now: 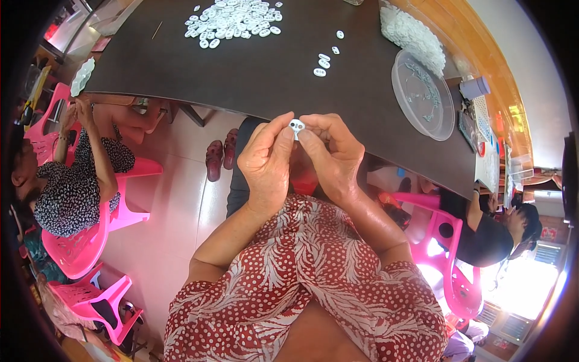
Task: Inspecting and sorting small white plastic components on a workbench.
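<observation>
Between my two hands, just off the table's near edge, is a small white plastic piece with two dark round holes. My left hand pinches its left side with thumb and forefinger. From the other side, the thumb and forefinger of my right hand grip the same piece. A narrow white part shows below the holes, between my thumbs. Beyond my hands, several similar white oval pieces lie loose on the dark table.
A large heap of white oval pieces lies at the far side. At right stand a round clear tray with small metallic bits and a bag of white pieces. Other people sit on pink chairs left and right; sandals lie on the floor.
</observation>
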### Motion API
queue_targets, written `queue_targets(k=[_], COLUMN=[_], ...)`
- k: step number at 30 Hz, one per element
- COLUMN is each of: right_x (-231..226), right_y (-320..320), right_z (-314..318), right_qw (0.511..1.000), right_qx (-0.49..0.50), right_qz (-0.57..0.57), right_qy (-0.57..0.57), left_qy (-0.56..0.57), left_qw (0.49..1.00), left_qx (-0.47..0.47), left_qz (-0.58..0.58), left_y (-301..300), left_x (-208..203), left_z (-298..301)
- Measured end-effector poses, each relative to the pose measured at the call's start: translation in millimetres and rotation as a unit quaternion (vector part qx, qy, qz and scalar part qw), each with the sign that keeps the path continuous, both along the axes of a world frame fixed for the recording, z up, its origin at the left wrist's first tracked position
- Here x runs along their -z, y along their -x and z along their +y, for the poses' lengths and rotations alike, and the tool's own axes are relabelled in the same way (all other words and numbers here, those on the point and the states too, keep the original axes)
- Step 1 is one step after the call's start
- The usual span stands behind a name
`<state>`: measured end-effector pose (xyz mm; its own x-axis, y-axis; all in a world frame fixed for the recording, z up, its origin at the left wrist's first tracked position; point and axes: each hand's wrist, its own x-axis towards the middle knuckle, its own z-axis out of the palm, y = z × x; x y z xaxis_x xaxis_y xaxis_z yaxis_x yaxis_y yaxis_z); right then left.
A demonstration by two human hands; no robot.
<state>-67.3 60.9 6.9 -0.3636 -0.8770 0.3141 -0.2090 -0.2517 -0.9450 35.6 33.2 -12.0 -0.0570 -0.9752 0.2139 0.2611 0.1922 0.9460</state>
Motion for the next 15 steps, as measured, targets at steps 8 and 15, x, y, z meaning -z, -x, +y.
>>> queue_targets(k=[8,15], right_x=[-0.1,-3.8], right_y=[8.0,4.1], right_z=[-2.2,-3.9], right_qw=[0.996,0.984], right_qx=[-0.052,-0.014], right_qz=[0.064,0.147], right_qy=[0.035,0.095], left_qy=[-0.050,0.043], left_qw=[0.991,0.997], left_qx=[0.071,0.035], left_qz=[0.105,0.057], left_y=[-2.1,-2.2], left_x=[-1.6,2.5], left_z=[-0.9,-2.8])
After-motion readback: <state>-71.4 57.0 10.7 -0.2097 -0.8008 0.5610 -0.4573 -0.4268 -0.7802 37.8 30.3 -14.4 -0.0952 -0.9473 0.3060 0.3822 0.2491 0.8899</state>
